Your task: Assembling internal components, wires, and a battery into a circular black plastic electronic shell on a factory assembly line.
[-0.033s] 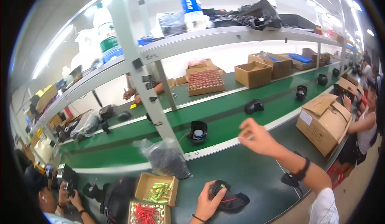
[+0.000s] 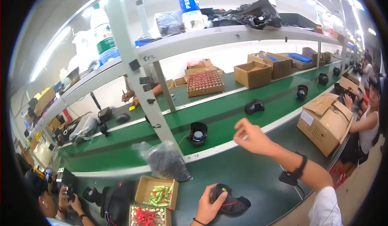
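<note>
My left hand point(image 2: 208, 205) is closed on a black plastic housing point(image 2: 232, 201) at the near edge of the dark green bench. A thin red wire lies across the housing, and a small yellow-green piece shows by my thumb. My right hand point(image 2: 252, 136) is raised at the near edge of the green conveyor belt, fingers loosely bent and apart, with nothing visible in them. Nearest to it on the belt are a black housing point(image 2: 254, 106) and, further left, an open black housing with a round grey speaker point(image 2: 198, 136) and a red wire. A black strap device point(image 2: 298, 170) is on my right wrist.
Left of my left hand stand a carton of green wired cells point(image 2: 159, 196) and a carton with red wires point(image 2: 146, 216). A bag of dark parts point(image 2: 167, 161) leans by the shelf post point(image 2: 141, 76). A large carton point(image 2: 321, 125) stands right; co-workers sit on both sides.
My right hand has shifted slightly left. My left hand stays on the black housing, and the whole view has moved a little.
</note>
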Action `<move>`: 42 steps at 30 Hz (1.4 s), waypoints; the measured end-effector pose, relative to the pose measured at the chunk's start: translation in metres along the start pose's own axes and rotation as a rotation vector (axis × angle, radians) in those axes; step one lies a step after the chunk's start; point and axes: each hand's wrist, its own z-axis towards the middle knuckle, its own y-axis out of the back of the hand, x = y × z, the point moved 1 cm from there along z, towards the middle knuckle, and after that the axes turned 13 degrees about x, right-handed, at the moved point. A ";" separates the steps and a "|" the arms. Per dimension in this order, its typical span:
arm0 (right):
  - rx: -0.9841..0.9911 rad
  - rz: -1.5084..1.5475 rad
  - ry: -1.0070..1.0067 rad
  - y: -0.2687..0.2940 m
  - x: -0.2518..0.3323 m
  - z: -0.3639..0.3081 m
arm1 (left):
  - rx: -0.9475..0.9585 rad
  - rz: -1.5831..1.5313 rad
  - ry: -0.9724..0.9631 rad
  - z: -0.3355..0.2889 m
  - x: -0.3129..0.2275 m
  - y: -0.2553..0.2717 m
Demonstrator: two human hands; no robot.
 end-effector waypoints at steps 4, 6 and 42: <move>0.015 -0.119 -0.183 -0.036 -0.053 0.070 | 0.037 -0.040 0.054 -0.001 -0.009 -0.014; -0.076 -0.182 -0.182 -0.056 -0.082 0.106 | 0.060 -0.047 0.087 0.001 -0.007 -0.017; 0.104 0.179 0.084 -0.033 -0.024 -0.172 | 0.150 0.337 0.315 0.013 -0.020 -0.001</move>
